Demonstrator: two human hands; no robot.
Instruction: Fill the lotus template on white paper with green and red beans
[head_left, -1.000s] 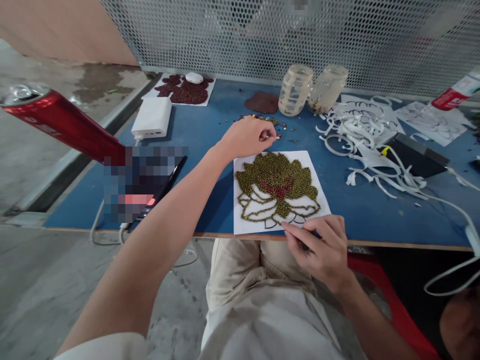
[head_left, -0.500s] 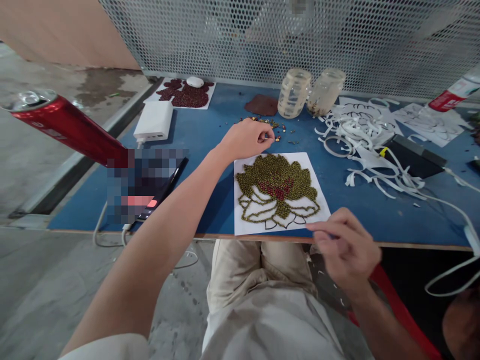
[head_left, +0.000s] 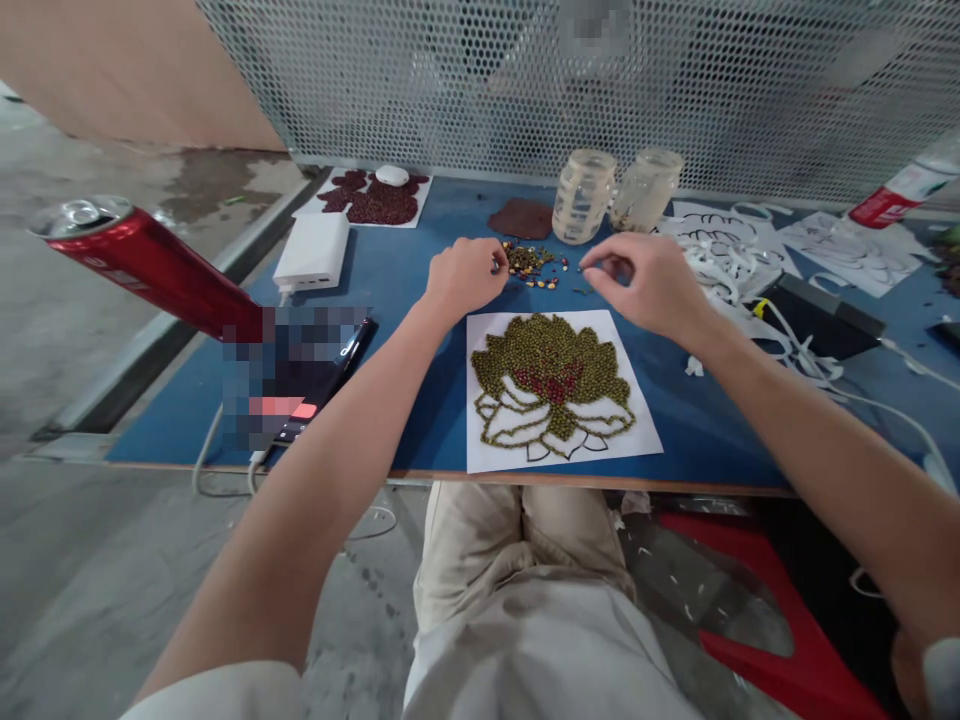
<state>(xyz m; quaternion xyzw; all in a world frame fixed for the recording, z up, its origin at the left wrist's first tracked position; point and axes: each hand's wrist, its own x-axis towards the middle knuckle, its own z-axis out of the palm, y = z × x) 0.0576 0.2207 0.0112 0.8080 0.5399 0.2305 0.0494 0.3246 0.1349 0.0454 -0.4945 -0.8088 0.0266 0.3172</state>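
On the blue table lies a white sheet (head_left: pixel 637 435) with a flower outline, its upper petals covered with green mung beans (head_left: pixel 540 340) and some red beans (head_left: pixel 553 384) at the centre. Several lower petals are bare paper inside bean-lined or drawn edges. My left hand (head_left: pixel 466 278) is curled at the left side of a small loose pile of mixed beans (head_left: pixel 531 262); what its fingertips hold is hidden. Across from it, right of the pile, my right hand (head_left: pixel 645 285) has thumb and forefinger drawn together; anything between them is too small to name.
Two clear jars (head_left: pixel 584 195) and a brown flat piece (head_left: pixel 521 217) stand behind the pile. Paper strips (head_left: pixel 724 265) and a black box (head_left: pixel 821 315) lie right. A red can (head_left: pixel 150 265), a white power bank (head_left: pixel 311 250) and a phone (head_left: pixel 322 370) are left.
My right hand has moved from the sheet's lower right corner up and forward to the right of the bean pile. My left hand has shifted slightly left, uncovering more of the beans.
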